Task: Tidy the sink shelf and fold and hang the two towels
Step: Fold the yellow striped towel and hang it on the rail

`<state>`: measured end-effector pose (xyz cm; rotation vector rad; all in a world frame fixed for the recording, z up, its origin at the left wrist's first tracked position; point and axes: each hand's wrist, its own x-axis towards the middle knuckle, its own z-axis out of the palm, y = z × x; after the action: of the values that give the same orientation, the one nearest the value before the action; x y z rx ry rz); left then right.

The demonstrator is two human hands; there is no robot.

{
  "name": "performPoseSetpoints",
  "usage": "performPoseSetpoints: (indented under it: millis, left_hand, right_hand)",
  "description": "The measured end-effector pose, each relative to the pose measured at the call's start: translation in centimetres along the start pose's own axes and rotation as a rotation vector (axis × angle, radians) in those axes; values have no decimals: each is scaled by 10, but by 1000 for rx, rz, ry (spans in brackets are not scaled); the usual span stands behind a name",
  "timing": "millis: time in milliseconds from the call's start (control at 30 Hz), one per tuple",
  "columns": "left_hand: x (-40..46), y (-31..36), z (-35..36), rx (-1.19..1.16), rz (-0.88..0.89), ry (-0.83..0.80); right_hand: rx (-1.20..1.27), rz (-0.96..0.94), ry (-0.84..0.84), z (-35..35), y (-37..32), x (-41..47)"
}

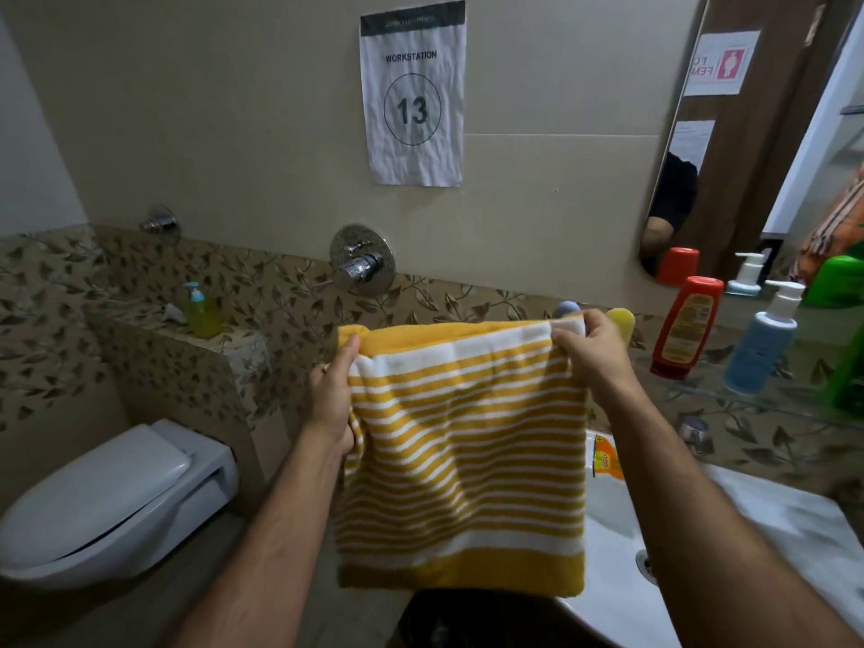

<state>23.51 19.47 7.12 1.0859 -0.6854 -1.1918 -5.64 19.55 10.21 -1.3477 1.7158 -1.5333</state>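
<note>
front: striped towel [460,456] hangs spread btwn both hands, blocks the middle.
right: shelf crowded w/ red bottle [686,327], blue pump bottle [763,341], green container [846,367]; tight gaps only.
below right: sink [748,530] basin open.
left: ledge [154,329] mostly bare, green soap bottle [202,311] on it; toilet [117,498] underneath.

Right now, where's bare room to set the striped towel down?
The ledge left of the green soap bottle is bare, and so is the closed toilet lid. The shelf is crowded around the red bottle and blue pump bottle.
</note>
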Motion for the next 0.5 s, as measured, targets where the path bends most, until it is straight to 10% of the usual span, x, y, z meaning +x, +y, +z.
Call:
performPoseSetpoints:
  millis: [233, 500]
  left_hand:
    - [-10, 8, 23, 37, 67, -173]
    - [-15, -17, 21, 219, 41, -330]
  right_hand:
    - [-472, -32, -160, 29, 16, -22]
    - [-134, -429, -445, 94, -22, -79]
